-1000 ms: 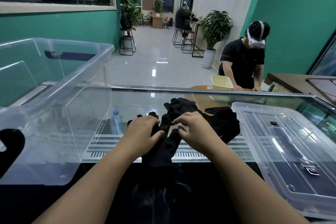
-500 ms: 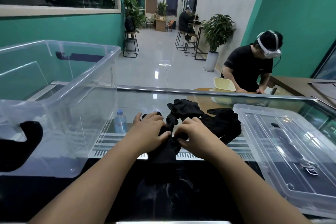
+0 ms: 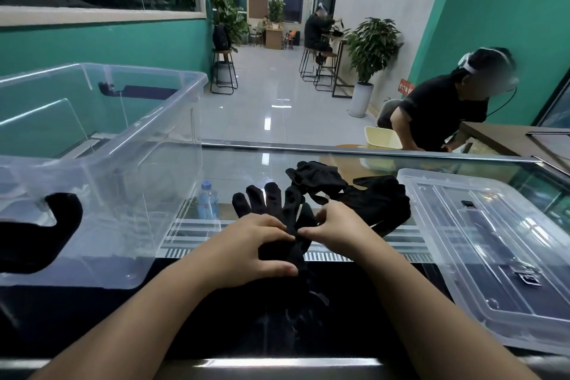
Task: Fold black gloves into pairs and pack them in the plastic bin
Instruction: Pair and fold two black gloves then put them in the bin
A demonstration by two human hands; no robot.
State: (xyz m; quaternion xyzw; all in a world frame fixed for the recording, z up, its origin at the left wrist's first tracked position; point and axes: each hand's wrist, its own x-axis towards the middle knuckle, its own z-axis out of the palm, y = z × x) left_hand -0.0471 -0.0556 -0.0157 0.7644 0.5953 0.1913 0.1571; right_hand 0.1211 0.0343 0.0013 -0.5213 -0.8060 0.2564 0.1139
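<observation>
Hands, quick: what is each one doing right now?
Left hand: fingers curled over the black glove, holding it down.
Right hand: pinching the same glove's fabric.

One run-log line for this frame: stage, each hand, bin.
stage: pairing gloves | left hand: grips glove | right hand: pinches same glove | pile: loose behind | bin: left, one dark item inside

I see both forearms bare up to the lower frame edge, no sleeve showing behind either wrist. My left hand (image 3: 246, 244) and right hand (image 3: 339, 225) wear nothing: no ring on the fingers, no watch or band behind the knuckles. Nails are short and unpainted.
</observation>
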